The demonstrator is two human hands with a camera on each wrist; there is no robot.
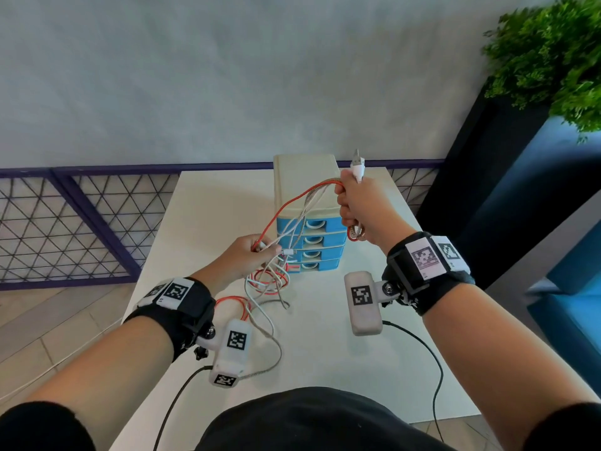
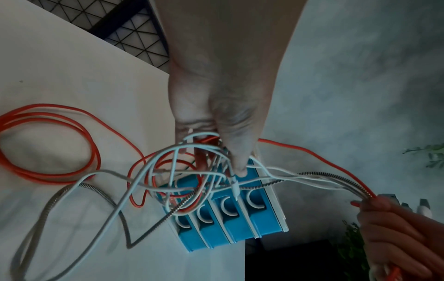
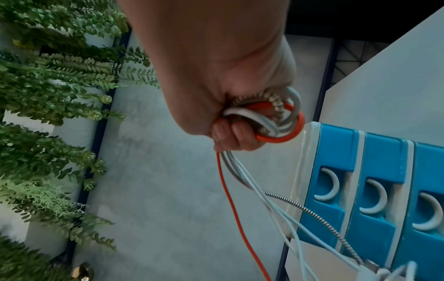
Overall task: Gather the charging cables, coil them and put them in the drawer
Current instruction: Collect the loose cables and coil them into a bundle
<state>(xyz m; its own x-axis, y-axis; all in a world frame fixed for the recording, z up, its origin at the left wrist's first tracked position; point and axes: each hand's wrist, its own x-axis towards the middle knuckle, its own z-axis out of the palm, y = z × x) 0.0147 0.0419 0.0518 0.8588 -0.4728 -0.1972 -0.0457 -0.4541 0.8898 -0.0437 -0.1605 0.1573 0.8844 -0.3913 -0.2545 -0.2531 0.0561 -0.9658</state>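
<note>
The right hand (image 1: pixel 361 206) is fisted round a small coil of the cables (image 1: pixel 294 203), a white plug (image 1: pixel 358 166) sticking up from it. The left hand (image 1: pixel 247 258) pinches the same strands lower down. Their slack lies tangled on the table (image 1: pixel 201 203) before the closed blue drawers (image 1: pixel 328 242).

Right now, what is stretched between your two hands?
The charging cables, orange, white and braided, span from left hand to right hand, passing before the drawer unit; the head view shows it.
</note>
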